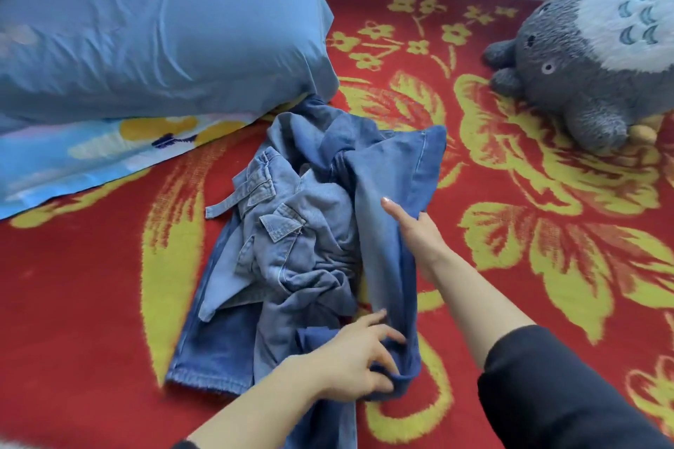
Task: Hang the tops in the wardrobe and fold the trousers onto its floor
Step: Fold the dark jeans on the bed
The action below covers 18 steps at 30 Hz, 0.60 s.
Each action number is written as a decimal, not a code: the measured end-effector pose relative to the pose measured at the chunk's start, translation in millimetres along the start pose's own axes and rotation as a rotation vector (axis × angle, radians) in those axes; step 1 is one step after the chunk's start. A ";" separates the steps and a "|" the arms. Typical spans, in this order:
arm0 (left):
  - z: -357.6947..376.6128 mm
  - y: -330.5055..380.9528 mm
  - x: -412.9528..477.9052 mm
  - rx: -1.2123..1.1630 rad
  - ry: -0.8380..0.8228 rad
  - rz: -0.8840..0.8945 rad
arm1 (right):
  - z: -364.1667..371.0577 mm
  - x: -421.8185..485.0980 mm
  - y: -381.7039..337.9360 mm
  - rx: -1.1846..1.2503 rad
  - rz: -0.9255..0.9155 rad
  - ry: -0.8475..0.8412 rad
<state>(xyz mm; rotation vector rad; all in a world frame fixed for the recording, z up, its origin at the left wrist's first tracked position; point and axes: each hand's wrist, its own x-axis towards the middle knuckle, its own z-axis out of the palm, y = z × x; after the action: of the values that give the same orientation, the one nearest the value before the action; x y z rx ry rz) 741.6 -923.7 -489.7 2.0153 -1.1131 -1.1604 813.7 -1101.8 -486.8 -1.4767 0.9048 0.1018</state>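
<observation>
Denim trousers (291,259) lie crumpled in a heap on a red blanket (109,284) with yellow flowers. Nearest: left hand (359,363), fingers curled round the low end of one darker leg. Further up the same leg, right hand (415,230) pinches the fabric, thumb on top, fingers tucked under. Beyond, to the left: blue pillow (146,29) over a flowered sheet (91,157). Far right: grey plush toy (601,58) on its side.
</observation>
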 end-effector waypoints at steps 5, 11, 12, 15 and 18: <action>-13.1 0.2 -14.5 -0.212 -0.290 -0.168 | -2.2 -21.0 14.6 0.087 0.076 0.021; -44.0 7.1 -18.3 -0.882 0.575 -0.508 | -69.8 -84.3 39.9 -0.061 0.252 -0.604; -44.8 11.3 -13.4 -1.105 0.577 -0.511 | -77.9 -97.4 49.8 -0.098 0.293 -0.701; -27.9 23.9 -2.9 -1.076 0.534 -0.489 | -86.6 -139.8 82.2 -0.188 0.378 -0.966; -5.5 32.2 -12.9 -0.842 0.626 -0.612 | -97.4 -171.3 108.1 -0.266 0.467 -1.017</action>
<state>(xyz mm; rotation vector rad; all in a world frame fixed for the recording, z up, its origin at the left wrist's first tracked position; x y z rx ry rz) 730.5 -928.4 -456.7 1.8030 0.3065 -0.9059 590.7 -1091.9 -460.2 -1.1771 0.3657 1.2366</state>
